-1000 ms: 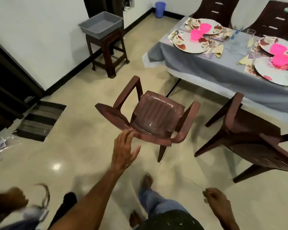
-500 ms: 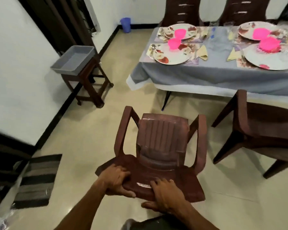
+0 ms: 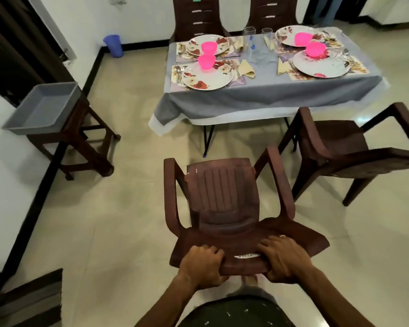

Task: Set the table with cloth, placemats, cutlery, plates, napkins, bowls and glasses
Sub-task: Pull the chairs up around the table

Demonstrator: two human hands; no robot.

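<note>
A brown plastic armchair [image 3: 222, 197] stands in front of me, its seat facing the table. My left hand [image 3: 202, 264] and my right hand [image 3: 281, 258] both grip the top edge of its backrest. Ahead, the table wears a grey cloth [image 3: 257, 97]. On it lie floral placemats [image 3: 239, 81], flowered plates [image 3: 207, 76], pink bowls [image 3: 206, 63], folded yellow napkins [image 3: 247, 68], cutlery [image 3: 178, 73] and clear glasses [image 3: 249, 35] in the middle.
A second brown armchair [image 3: 340, 147] stands at the right by the table. A grey tray [image 3: 41, 108] rests on a brown stool [image 3: 87, 147] at the left wall. Two tall dark chairs [image 3: 196, 17] stand behind the table. A blue bin [image 3: 113, 45] sits in the corner.
A second ago my left hand was reaching for the chair and my right hung free. Now both hands hold the backrest, and the chair has turned to face the table squarely.
</note>
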